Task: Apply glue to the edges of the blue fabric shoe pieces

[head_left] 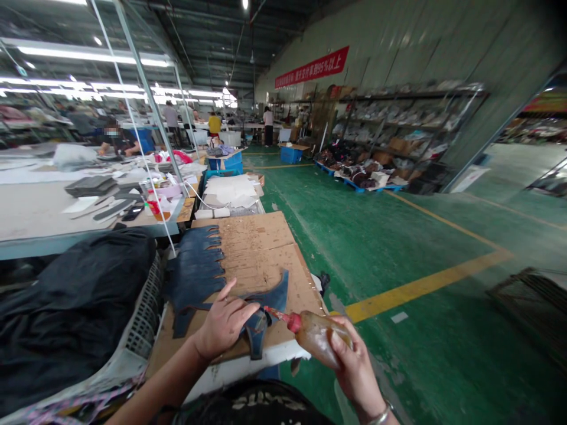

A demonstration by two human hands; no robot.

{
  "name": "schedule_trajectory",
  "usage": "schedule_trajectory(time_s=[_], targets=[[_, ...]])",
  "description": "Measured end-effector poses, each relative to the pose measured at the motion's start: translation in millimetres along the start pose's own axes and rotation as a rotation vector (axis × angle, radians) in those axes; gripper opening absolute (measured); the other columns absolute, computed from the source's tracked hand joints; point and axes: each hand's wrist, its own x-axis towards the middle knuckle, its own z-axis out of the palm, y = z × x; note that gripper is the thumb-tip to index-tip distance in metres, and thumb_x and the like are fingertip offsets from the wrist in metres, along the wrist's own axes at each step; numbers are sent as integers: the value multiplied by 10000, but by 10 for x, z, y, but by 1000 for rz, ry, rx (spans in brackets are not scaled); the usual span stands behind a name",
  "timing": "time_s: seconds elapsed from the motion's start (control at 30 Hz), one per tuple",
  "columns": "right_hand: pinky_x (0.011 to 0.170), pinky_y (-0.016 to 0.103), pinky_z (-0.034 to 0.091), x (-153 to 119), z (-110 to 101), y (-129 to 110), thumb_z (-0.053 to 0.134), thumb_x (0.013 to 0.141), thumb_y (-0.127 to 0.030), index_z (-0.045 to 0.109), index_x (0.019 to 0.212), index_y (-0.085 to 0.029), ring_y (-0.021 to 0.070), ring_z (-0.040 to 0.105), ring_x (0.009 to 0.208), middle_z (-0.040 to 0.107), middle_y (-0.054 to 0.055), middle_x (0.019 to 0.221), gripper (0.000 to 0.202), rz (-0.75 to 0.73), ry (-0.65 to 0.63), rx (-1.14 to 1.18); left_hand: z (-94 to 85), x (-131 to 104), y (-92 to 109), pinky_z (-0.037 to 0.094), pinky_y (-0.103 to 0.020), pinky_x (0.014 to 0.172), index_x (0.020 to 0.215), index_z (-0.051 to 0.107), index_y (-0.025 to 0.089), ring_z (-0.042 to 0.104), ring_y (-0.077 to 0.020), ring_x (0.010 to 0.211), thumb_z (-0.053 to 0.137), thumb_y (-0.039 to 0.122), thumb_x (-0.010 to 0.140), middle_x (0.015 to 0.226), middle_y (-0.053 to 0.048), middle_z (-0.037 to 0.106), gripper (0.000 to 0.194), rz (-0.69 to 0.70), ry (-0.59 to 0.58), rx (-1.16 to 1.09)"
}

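My right hand (352,366) grips a squeeze bottle of amber glue (316,337) with a red nozzle, its tip touching a dark blue cut leather piece (266,313). My left hand (225,321) presses that piece down on the cardboard-covered board (259,248), fingers spread over its lower part. A row of overlapping dark blue pieces (195,268) lies along the board's left side, just beyond my left hand.
A white plastic basket (142,319) heaped with black material (66,307) stands to the left. A worktable (39,215) with tools lies behind it, with people at work farther back. Green floor with yellow lines (425,283) spreads right; shelving (398,136) lines the wall.
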Motion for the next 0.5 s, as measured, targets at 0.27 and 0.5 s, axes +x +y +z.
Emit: schedule_trajectory(time_s=[0.27,0.5], targets=[[550,273,457,-120,27,44,747,665,-493,647,857,-197,169,554,602,616,16,699,367,100,-242,16,21,-21,-24,247,-540,1134,1105,663,210,590,-159,673,376,114,879,746,-36,686,378,2,-6,-5],[556,293,480,-66,6,95,754,658,-473,638,899,-227,176,572,594,624,6,713,364,134,-209,143,1,-17,0,250,-516,1130,1098,658,210,587,-158,665,370,86,873,751,-34,692,386,4,-10,26]])
